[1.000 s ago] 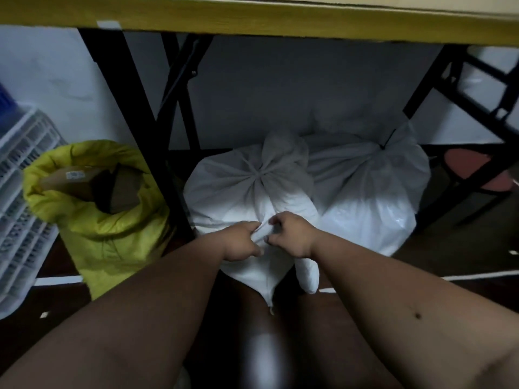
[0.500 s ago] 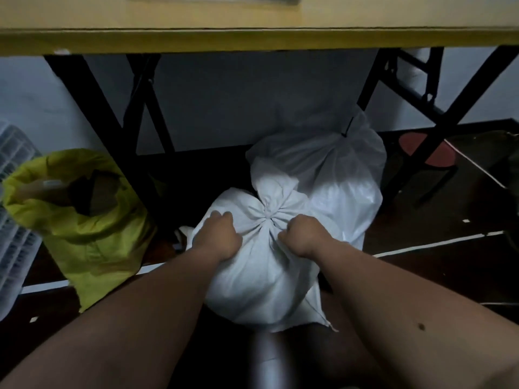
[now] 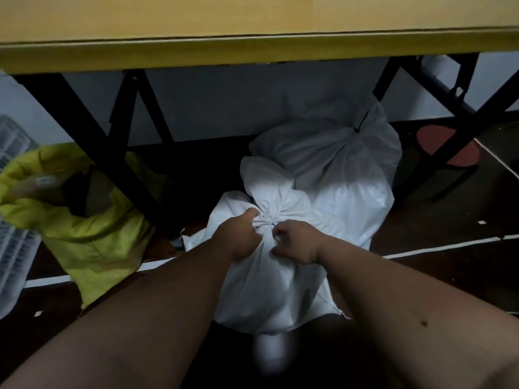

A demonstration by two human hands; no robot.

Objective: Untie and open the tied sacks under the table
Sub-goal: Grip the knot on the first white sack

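A white woven sack (image 3: 269, 293) stands on the dark floor in front of me, its neck gathered into a tied knot (image 3: 268, 217) with a tuft of cloth above. My left hand (image 3: 238, 234) grips the gathered cloth on the knot's left side. My right hand (image 3: 295, 241) pinches the cloth on the knot's right side. Behind it, under the yellow table (image 3: 252, 51), leans a second white sack (image 3: 345, 169), its neck tied with a dark cord (image 3: 362, 124).
An open yellow sack (image 3: 92, 228) with a cardboard piece inside sits at the left, past a black table leg (image 3: 106, 153). A white plastic crate (image 3: 14, 220) stands at the far left. Black folding legs and a red stool seat (image 3: 446, 150) are at the right.
The near sack has been pulled toward me, away from the table. Both hands have shifted inward from the sack's shoulders onto the knot itself.
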